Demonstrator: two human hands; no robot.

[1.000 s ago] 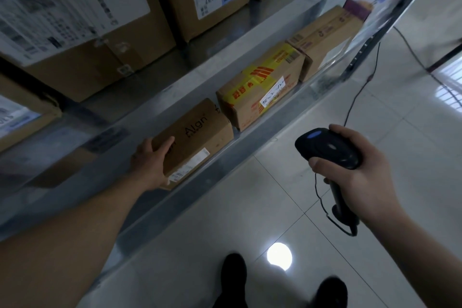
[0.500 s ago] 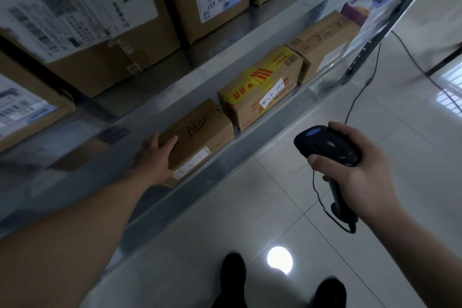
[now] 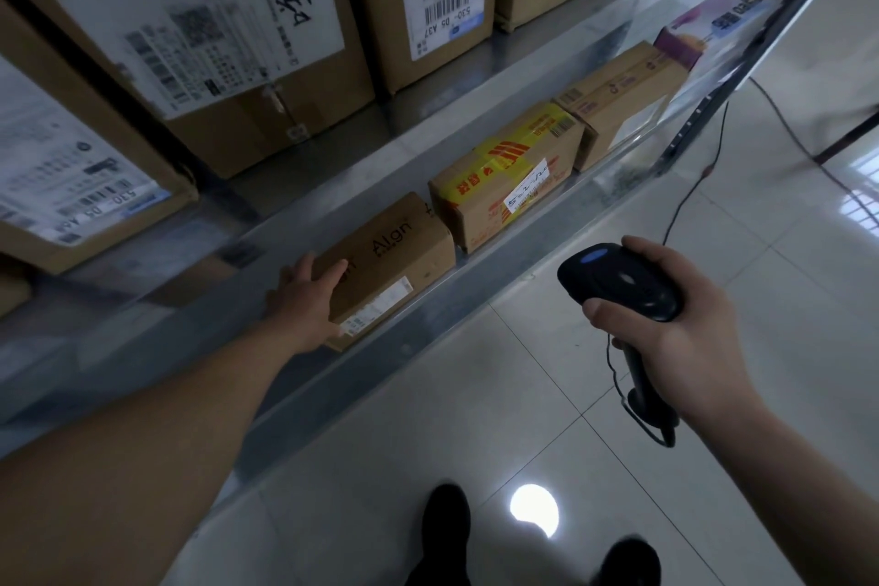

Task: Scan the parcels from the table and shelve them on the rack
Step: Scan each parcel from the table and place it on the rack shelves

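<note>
Brown Algn carton (image 3: 395, 266), white front label, is sitting on lower rack shelf (image 3: 428, 324), 9 o'clock of barcode scanner (image 3: 618, 283). Left grip (image 3: 304, 297) is pressing flat, unclenched, against its end; right grip (image 3: 685, 338) is clamping the scanner.

Left arm bare, reaching from near left out to the far middle | left hand (image 3: 304, 300) laid on the left end of the parcel (image 3: 395, 262), fingers straight over its top | right arm in from near right | right hand (image 3: 685, 338) gripping the scanner (image 3: 618, 281), thumb on its head, fingers curled round.
</note>
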